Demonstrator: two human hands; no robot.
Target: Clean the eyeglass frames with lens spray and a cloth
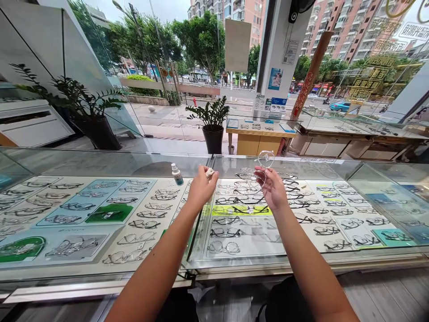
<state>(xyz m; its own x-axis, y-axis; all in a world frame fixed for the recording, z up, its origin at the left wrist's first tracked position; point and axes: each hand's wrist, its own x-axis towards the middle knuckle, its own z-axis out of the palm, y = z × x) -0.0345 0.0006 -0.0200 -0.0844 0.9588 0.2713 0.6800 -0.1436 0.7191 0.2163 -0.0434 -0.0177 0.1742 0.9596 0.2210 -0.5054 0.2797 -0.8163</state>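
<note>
My left hand [201, 188] is closed on a small crumpled off-white cloth [209, 173], held above the glass counter near the joint of two display cases. Just left of it, a small white-capped bottle [177, 175] with a blue-green lower part stands upright on the glass. My right hand [275, 191] pinches a pair of clear-framed eyeglasses [267, 158], tilted up so one round lens rises above the fingers. A pale mark or label shows on that lens. The cloth and the eyeglasses are apart.
Rows of eyeglasses lie inside the left display case [110, 252] and the right display case [248, 250]. Beyond the counter are a potted plant [213, 134], a larger potted plant [95, 129], a small wooden cabinet [256, 145] and a glass shop front.
</note>
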